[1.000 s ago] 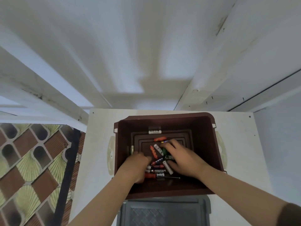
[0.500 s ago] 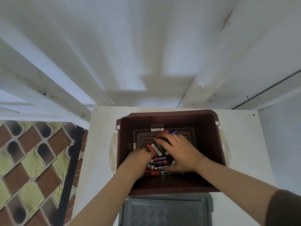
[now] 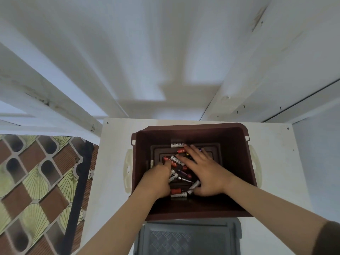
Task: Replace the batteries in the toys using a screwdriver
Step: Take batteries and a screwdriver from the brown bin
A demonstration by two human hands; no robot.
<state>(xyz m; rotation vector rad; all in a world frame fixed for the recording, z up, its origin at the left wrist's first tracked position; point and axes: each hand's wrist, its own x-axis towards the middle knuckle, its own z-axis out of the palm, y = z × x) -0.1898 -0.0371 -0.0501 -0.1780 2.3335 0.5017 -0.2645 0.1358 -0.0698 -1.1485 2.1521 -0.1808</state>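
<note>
Batteries (image 3: 176,161) lie loose in a heap on the floor of the brown bin (image 3: 191,126), which stands on the white table (image 3: 114,162). We see the selection step: our right hand (image 3: 204,173) rests flat on the heap, fingers spread and gripping nothing. Our left hand (image 3: 156,183) curls down into it, and we cannot tell whether it holds a cell. We judge that the next move calls for pinching out matched cells. Print on the white sleeves is too blurred to read.
</note>
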